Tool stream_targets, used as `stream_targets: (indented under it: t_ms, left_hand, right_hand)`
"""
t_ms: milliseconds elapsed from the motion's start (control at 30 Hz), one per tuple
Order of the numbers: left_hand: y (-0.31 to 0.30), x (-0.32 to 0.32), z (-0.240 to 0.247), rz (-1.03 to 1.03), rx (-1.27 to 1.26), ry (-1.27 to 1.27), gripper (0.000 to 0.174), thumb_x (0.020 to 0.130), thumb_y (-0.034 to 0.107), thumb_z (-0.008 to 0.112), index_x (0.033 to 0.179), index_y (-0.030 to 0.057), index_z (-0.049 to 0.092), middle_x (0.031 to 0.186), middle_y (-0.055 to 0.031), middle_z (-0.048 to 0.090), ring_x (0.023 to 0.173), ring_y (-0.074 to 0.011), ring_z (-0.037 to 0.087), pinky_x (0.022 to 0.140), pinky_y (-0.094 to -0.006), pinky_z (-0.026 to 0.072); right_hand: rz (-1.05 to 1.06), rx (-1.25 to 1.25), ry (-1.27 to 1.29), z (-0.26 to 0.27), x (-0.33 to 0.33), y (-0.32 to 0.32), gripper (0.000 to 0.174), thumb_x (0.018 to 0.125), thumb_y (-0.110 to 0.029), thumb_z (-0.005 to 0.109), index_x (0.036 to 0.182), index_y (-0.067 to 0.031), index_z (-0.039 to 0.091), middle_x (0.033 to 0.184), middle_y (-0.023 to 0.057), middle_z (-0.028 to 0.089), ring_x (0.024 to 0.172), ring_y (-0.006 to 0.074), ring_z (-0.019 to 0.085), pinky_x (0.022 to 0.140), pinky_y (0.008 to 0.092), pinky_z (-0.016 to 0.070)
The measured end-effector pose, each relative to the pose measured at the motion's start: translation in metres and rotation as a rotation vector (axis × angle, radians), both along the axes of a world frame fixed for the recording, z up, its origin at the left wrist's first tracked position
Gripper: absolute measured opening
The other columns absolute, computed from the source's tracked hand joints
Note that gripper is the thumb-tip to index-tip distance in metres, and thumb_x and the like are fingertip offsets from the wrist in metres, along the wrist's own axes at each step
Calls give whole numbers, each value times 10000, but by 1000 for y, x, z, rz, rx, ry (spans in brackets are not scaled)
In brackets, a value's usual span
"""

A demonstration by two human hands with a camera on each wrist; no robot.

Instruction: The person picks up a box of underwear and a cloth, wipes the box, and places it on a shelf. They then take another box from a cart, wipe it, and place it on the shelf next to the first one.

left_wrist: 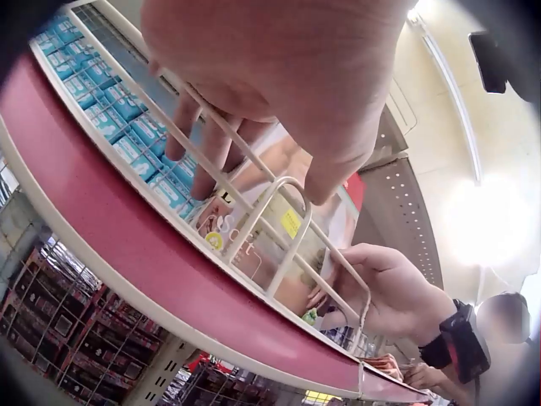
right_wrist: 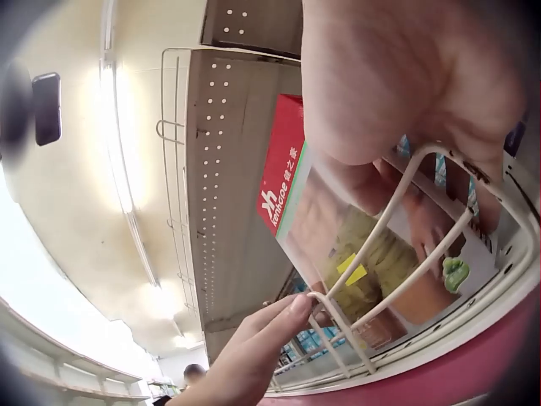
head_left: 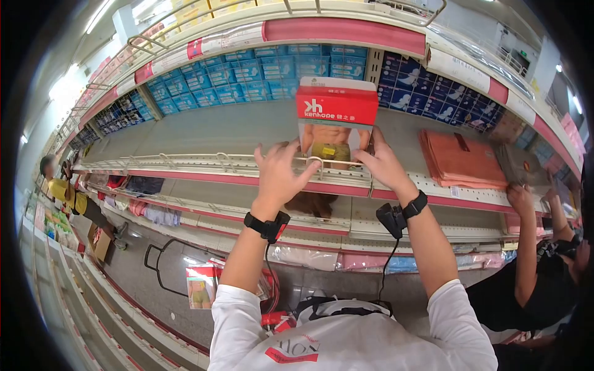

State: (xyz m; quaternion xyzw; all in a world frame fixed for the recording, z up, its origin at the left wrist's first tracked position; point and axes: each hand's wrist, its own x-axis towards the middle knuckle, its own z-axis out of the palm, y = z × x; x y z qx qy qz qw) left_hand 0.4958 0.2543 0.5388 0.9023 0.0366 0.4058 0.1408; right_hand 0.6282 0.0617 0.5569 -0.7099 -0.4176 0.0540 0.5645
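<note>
An upright underwear box [head_left: 337, 106] with a red top band and a photo of olive briefs stands at the shelf's front, behind the wire rail [head_left: 210, 163]. My right hand [head_left: 387, 166] holds its right side, thumb across the front and fingers along the side. At the box's left edge is my left hand [head_left: 278, 173], fingers spread and reaching over the rail, thumb in front of the box. The left wrist view shows those fingers [left_wrist: 211, 156] pointing down beside the box. In the right wrist view, the box [right_wrist: 338, 245] leans away behind the rail's wire loops.
Blue packs [head_left: 247, 77] line the back of this shelf. Folded orange textile items [head_left: 461, 159] lie to the right, near another person's hands [head_left: 521, 199]. Below me, similar boxes [head_left: 202, 287] sit by a black cart handle [head_left: 162, 260]. A person in yellow [head_left: 71, 198] stands far left.
</note>
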Motion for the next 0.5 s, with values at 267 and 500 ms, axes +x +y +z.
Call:
stream_targets:
  t_ms: [267,500]
  left_hand:
    - [2,-3,-6,-7,51,-36,492,706,431,696,1006,51,609,919,-90,635,980,-258,534,978,-564,212]
    - [0,-6,0,18,82,-25,499,700,439,696,1018,63,614,967,-113,633,1022,-274,527,978,-574,203]
  right_hand:
    - [35,23,-16,-4,2,-10,610,797,-163,598,1284,40,292,1083,200,550,896,254,604,792,345,475]
    - [55,27,5,-7,3,-15,744,789,-212,642,1354,29,222,1189,225,495,1013,264,562,862,354,455]
